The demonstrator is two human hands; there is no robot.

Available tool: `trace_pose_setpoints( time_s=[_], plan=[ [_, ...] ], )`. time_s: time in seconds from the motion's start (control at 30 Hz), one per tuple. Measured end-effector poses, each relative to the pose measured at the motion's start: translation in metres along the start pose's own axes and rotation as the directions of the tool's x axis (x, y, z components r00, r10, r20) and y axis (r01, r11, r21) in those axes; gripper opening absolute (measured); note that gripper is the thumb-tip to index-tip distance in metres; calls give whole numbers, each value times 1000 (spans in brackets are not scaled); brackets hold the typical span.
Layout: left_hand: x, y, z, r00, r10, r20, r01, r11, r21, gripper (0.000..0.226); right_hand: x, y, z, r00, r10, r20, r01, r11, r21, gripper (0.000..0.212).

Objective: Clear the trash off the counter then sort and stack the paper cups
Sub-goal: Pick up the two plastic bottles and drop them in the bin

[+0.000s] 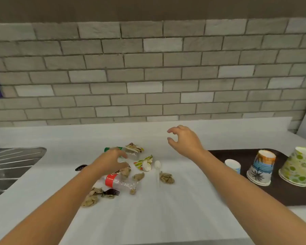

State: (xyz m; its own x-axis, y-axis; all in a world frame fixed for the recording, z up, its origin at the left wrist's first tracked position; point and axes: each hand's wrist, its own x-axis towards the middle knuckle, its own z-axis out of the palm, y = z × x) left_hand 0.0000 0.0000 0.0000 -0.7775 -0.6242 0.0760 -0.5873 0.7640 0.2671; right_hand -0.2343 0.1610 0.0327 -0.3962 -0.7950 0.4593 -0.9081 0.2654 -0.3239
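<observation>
**While trash litters the worktop, both hands hover with nothing in them**

Where the white worktop (148, 218) lies nearest, it is bare between two forearms. Beyond that the trash starts: crumpled brown paper wads (91, 200), a black fork (111, 192) and a clear bottle with a red label (119, 181) lying on its side. Just to the right lie a white plastic spoon (157, 171) and another brown wad (167, 177).

The left hand (111, 160) hangs over the middle of the heap, its fingers and thumb spread and its grip released. I cannot tell whether it touches the green-capped bottle (113, 149) just beyond it. Torn printed wrappers (143, 162) lie beside that bottle.

The right hand (184, 140) is raised above the worktop farther back. Its fingers are loosely curved and its grip is released on nothing.

At the right, a dark brown tray (237, 156) carries three upturned paper cups, well apart from the trash: a small white-and-blue cup (233, 166), a beach-print cup (261, 169) and a green-patterned cup (296, 167).

At the far left is a steel sink (12, 161). A grey brick wall (148, 76) stands behind.
</observation>
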Motion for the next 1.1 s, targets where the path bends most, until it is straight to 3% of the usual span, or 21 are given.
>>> trace_pose_setpoints(
  time_s=[0.13, 0.27, 0.57, 0.83, 0.97, 1.03, 1.1],
  plan=[
    [2, -33, 23, 978, 22, 206, -52, 989, 140, 50, 16, -19, 50, 994, 19, 109, -20, 1000, 12, 34],
    [14, -63, 50, 949, 114, 293, -171, 969, 176, 58, 39, -39, 106, 984, -24, 176, 17, 999, 39, 23],
    [40, -93, 67, 927, 250, 280, -284, 955, 87, 68, 112, -75, 208, 945, -127, 300, 173, 976, -133, 32],
    [36, -135, 24, 966, 224, 129, -225, 974, -3, 69, 155, -91, 273, 825, -25, 565, 283, 884, -373, 66],
    [26, -153, 11, 995, 99, -15, -100, 979, -178, 62, 149, -91, 285, 872, -79, 482, 268, 903, -337, 60],
    [21, -157, 7, 997, -15, -78, -11, 946, -324, 56, 143, -95, 283, 914, -139, 380, 231, 950, -209, 57],
    [14, -159, 2, 981, -131, -141, 54, 892, -449, 55, 134, -104, 274, 967, -170, 189, 175, 984, -10, 58]
  ],
)
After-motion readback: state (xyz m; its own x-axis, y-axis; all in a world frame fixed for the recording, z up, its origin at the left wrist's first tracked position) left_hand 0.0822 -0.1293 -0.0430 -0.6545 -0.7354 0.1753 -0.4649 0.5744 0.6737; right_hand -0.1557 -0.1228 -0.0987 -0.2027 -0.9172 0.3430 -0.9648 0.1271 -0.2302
